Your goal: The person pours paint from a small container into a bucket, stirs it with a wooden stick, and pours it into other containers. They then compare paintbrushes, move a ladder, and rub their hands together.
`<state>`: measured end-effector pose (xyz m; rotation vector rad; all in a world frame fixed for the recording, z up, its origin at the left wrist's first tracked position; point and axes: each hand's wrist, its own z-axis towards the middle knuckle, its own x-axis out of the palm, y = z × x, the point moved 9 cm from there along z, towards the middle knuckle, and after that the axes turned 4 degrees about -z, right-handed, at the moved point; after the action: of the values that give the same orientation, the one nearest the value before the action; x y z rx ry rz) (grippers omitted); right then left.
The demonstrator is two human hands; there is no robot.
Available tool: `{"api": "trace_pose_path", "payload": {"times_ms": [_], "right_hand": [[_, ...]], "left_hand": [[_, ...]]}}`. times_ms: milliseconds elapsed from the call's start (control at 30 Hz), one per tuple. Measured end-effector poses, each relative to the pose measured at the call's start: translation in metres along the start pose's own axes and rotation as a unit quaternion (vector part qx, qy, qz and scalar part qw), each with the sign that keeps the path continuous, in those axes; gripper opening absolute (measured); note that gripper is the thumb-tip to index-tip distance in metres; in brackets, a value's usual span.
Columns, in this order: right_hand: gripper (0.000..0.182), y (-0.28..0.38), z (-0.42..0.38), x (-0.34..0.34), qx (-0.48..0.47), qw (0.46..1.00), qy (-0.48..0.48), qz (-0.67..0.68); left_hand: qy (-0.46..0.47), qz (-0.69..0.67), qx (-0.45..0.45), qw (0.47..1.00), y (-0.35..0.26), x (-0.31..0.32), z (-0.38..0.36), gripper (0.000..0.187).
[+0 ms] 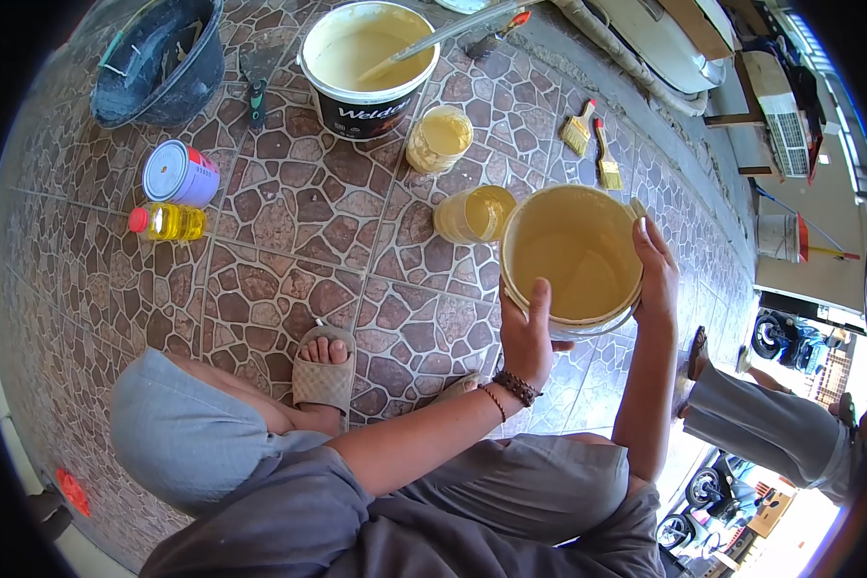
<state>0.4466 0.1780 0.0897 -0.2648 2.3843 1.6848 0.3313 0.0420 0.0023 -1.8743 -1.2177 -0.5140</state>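
Both my hands hold a plastic bucket (573, 255) tilted so its inside faces me; cream-yellow paint coats its walls and bottom. My left hand (528, 337), with beaded bracelets at the wrist, grips the near left rim, its thumb over the edge. My right hand (657, 265) is wrapped round the right side, fingers near the rim. Just behind the bucket stands a paint-smeared clear tub (474, 214). A second tub of yellowish paint (440, 140) is farther back. Beyond it stands a large black-and-white paint pail (366, 111), cream paint inside and a stirring stick (433, 40) leaning in it.
Two paintbrushes (578, 130) (607, 159) lie right on the tiled floor (279, 226); another brush (498, 36) lies behind. At left are a scraper (257, 96), black tub (159, 72), paint can (178, 173) and yellow-liquid bottle (175, 223). Another person's legs (761, 424) are at right.
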Motion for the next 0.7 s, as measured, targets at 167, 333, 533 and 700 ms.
{"api": "trace_pose_path", "payload": {"times_ms": [167, 333, 533, 700], "right_hand": [[0.044, -0.010, 0.000, 0.001, -0.010, 1.000, -0.005, 0.028], [0.043, -0.023, -0.002, -0.008, 0.000, 0.998, -0.041, 0.041], [0.044, -0.024, -0.008, -0.004, -0.039, 0.999, -0.007, 0.033], [0.043, -0.015, -0.014, -0.004, -0.067, 0.998, -0.012, -0.007]], "left_hand": [[-0.023, -0.017, -0.012, 1.000, 0.011, -0.010, 0.005, 0.064], [-0.041, -0.010, -0.021, 0.999, 0.022, -0.021, 0.008, 0.066], [-0.035, -0.041, -0.030, 0.998, 0.043, -0.032, 0.013, 0.066], [-0.028, -0.060, -0.044, 0.997, 0.056, -0.036, 0.012, 0.065]]}}
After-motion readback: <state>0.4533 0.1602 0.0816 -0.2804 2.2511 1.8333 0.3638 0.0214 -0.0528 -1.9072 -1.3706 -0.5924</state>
